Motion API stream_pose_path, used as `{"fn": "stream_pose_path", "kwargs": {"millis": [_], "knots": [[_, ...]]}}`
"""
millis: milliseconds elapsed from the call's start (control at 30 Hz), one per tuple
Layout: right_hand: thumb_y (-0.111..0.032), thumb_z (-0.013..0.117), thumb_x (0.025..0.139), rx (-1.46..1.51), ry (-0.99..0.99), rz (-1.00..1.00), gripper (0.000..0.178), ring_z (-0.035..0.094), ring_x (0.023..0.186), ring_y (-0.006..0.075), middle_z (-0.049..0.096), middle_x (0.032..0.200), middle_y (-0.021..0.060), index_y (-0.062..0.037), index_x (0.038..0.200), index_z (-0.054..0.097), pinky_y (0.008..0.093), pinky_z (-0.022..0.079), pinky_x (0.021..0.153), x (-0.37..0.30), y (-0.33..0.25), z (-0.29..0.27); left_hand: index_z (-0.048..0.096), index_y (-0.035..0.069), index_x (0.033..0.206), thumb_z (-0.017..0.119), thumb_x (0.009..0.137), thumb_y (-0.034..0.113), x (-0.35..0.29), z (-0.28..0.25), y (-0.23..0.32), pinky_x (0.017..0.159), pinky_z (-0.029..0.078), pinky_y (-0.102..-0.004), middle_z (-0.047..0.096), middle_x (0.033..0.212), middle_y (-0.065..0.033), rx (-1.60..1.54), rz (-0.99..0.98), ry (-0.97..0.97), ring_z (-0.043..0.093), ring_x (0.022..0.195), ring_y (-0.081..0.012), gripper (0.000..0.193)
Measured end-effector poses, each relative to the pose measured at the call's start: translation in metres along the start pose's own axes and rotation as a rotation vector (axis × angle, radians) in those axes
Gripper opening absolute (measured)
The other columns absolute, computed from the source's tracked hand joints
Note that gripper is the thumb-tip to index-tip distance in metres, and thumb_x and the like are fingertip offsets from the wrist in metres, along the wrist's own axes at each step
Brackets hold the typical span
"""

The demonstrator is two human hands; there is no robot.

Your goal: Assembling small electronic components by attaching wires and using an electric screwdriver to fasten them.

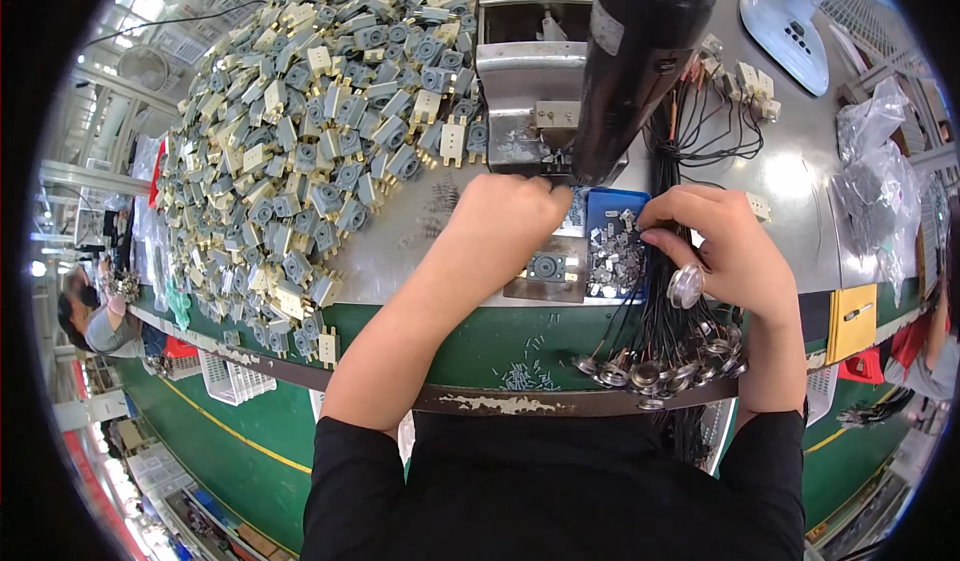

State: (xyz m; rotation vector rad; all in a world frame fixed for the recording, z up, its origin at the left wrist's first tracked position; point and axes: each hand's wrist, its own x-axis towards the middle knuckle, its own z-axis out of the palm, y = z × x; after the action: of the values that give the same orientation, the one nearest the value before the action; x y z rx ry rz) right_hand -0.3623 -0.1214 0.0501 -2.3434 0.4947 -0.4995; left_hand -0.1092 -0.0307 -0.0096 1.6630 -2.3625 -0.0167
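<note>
My left hand (515,216) is closed with its fingertips curled at the base of a metal machine (535,71); anything inside the fingers is hidden. Just below it, a grey rectangular part with a round centre (546,267) sits on a small metal plate (568,286). My right hand (725,241) has thumb and forefinger nearly together at the right rim of a blue tray (632,199) of small metal pieces (612,256). A round shiny disc (686,286) lies against that hand's palm side. What the fingertips pinch is too small to make out.
A thick black cylinder (640,71) stands between my hands. Grey and cream parts (330,101) are heaped at left. Black cables (665,191) with round metal ends (650,371) hang over the front edge. Tiny pins (525,376) lie near me; a white fan base (785,36) stands far right.
</note>
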Motion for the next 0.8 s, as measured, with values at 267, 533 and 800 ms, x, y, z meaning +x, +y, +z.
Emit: {"fn": "stream_pose_path", "kwargs": {"millis": [267, 533, 800], "knots": [[0.009, 0.073, 0.076, 0.019, -0.047, -0.057, 0.026, 0.070, 0.080, 0.0302, 0.071, 0.089, 0.0130, -0.0016, 0.099, 0.074, 0.0384, 0.055, 0.069, -0.004, -0.003, -0.004, 0.076, 0.004, 0.116, 0.074, 0.089, 0.001, -0.024, -0.028, -0.001, 0.068, 0.057, -0.0335, 0.073, 0.091, -0.0110, -0.511, -0.023, 0.286, 0.071, 0.074, -0.0252, 0.028], [0.001, 0.073, 0.071, 0.195, -0.188, -0.106, 0.019, 0.071, 0.077, 0.0317, 0.075, 0.095, 0.0146, 0.0035, 0.089, 0.077, 0.0374, 0.058, 0.071, -0.001, -0.005, 0.005, 0.082, 0.004, 0.099, 0.090, 0.077, 0.002, -0.058, -0.005, 0.002, 0.060, 0.045, -0.0243, 0.073, 0.097, -0.0047, -0.936, -0.224, 0.173, 0.057, 0.068, -0.0074, 0.024], [-0.013, 0.075, 0.086, 0.542, -0.254, -0.023, 0.022, 0.071, 0.078, 0.0290, 0.075, 0.093, 0.0192, 0.0086, 0.087, 0.074, 0.0380, 0.055, 0.070, 0.011, 0.005, 0.002, 0.081, 0.002, 0.093, 0.094, 0.073, 0.004, -0.054, 0.011, -0.003, 0.057, 0.043, -0.0228, 0.073, 0.100, -0.0059, -1.029, -0.235, 0.125, 0.053, 0.061, -0.0053, 0.024]]}}
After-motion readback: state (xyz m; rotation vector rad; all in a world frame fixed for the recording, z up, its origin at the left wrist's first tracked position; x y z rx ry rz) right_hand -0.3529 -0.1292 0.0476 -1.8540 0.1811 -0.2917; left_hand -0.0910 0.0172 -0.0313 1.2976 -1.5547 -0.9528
